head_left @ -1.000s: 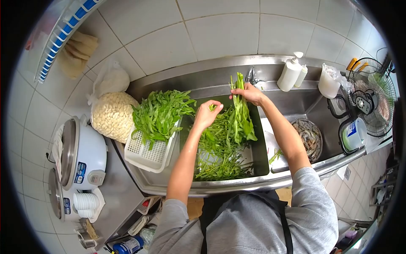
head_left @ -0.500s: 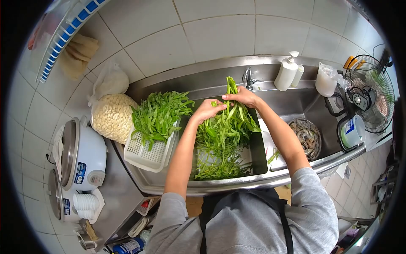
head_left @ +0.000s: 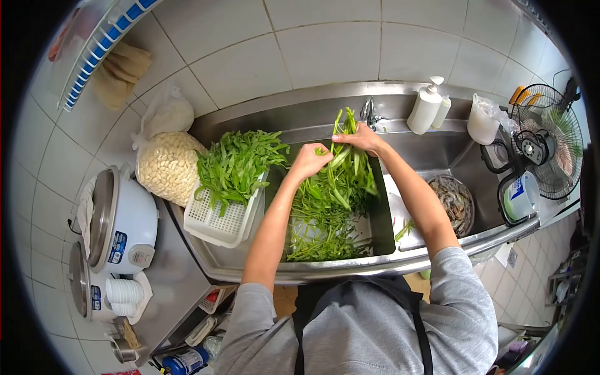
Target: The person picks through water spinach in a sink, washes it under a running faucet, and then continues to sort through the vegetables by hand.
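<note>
Over the left sink basin (head_left: 382, 234), my right hand (head_left: 364, 139) is closed round a bunch of long-stemmed leafy greens that look like water spinach (head_left: 357, 172). The cut stem ends stick up above its fingers and the leaves hang down. Just to the left, my left hand (head_left: 310, 161) pinches a stem at the side of the bunch. More loose greens (head_left: 328, 234) lie below both hands in the basin. A white perforated basket (head_left: 215, 219) on the left holds a heap of picked leaves (head_left: 237, 165).
A bowl of shrimp (head_left: 453, 203) sits in the right basin. Behind are a faucet (head_left: 370, 115) and a pump bottle (head_left: 425, 107). A bag of pale peeled cloves or nuts (head_left: 167, 167) and rice cookers (head_left: 128, 219) stand left; a fan (head_left: 540, 140) stands right.
The stems in my right hand have spread apart a little at the top, and the hanging leaves have swung. My left hand stays beside the bunch, its fingers slightly shifted.
</note>
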### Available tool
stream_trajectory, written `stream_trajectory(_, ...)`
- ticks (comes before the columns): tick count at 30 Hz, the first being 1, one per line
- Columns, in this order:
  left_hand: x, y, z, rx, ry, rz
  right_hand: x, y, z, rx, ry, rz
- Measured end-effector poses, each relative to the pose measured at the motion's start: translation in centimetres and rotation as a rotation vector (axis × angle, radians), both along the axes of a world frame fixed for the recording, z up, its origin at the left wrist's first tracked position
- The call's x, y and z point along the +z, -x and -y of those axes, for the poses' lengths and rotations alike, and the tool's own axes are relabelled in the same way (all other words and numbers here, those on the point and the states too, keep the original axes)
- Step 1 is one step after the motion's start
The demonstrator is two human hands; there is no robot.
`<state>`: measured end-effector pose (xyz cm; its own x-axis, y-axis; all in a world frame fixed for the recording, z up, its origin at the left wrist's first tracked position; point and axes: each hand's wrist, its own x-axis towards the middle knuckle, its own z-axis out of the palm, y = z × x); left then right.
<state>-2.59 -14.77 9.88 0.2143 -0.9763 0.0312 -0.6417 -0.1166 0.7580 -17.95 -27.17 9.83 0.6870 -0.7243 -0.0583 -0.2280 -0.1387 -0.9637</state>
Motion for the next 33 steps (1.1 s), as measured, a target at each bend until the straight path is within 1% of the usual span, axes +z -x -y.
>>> stream_trajectory(3,0.1,-1.7,-0.8,-0.089,0.101,-0.143,0.1,0.8,0.6,0.021,0.009,0.036)
stream_trajectory(5,1.0,-2.4,-1.6,-0.085,-0.060,-0.264,0.4,1.8,1.4,0.031,0.092,-0.096)
stream_trajectory(6,1.0,-2.8,-1.7,-0.083,-0.061,-0.262,0.5,1.9,1.2,0.033,0.091,-0.094)
stream_trajectory(8,0.7,-3.4,-1.7,-0.159,-0.233,-0.452,0.7,2.0,0.7,0.096,0.113,0.031)
stream_trajectory(9,0.7,-3.4,-1.8,-0.156,-0.235,-0.452,0.6,1.6,0.6,0.098,0.111,0.032)
stream_trajectory(11,0.4,-3.1,-1.9,-0.230,-0.276,-0.591,0.5,0.8,0.4,0.177,-0.070,0.052)
stream_trajectory(13,0.2,-2.8,-1.9,-0.232,-0.290,-0.607,-0.1,-0.1,0.7,0.176,-0.113,0.004)
stream_trajectory(15,0.1,-2.5,-1.8,-0.239,-0.307,-0.638,-0.5,-1.2,0.5,0.095,-0.218,0.171)
stream_trajectory(21,0.0,-1.5,-2.4,-0.187,-0.298,-0.728,-1.1,-2.0,0.7,0.001,-0.273,0.166)
stream_trajectory(23,-0.5,-1.4,-2.4,-0.111,-0.223,-0.674,-1.5,-1.9,0.9,-0.009,-0.203,0.189)
stream_trajectory(24,-1.2,-1.9,-2.2,-0.070,-0.224,-0.566,-1.4,-1.7,0.7,-0.008,-0.203,0.188)
stream_trajectory(25,-2.8,-2.4,-2.0,-0.067,-0.224,-0.567,-1.2,-1.3,0.2,-0.038,-0.121,0.194)
stream_trajectory(26,-4.3,-2.9,-1.8,0.082,-0.155,-0.561,-1.0,-1.1,-0.3,-0.065,-0.038,0.199)
stream_trajectory(27,-4.9,-3.1,-1.7,0.229,-0.083,-0.552,-1.6,-1.3,-0.3,-0.062,-0.035,0.199)
stream_trajectory(28,-5.6,-3.2,-2.0,0.301,-0.049,-0.583,-2.3,-1.5,-0.4,-0.121,-0.007,0.153)
stream_trajectory(29,-6.2,-3.5,-2.4,0.300,-0.049,-0.585,-2.9,-1.5,-0.5,-0.181,0.020,0.107)
stream_trajectory(30,-8.1,-4.5,-2.6,0.398,0.026,-0.663,-3.0,-1.1,-0.8,-0.179,0.021,0.104)
stream_trajectory(31,-7.9,-4.5,-2.8,0.493,0.107,-0.738,-2.6,-0.7,-0.9,-0.168,0.025,0.095)
stream_trajectory(33,-6.8,-4.2,-3.4,0.524,0.120,-0.752,-1.9,-0.3,-1.0,-0.150,0.026,0.086)
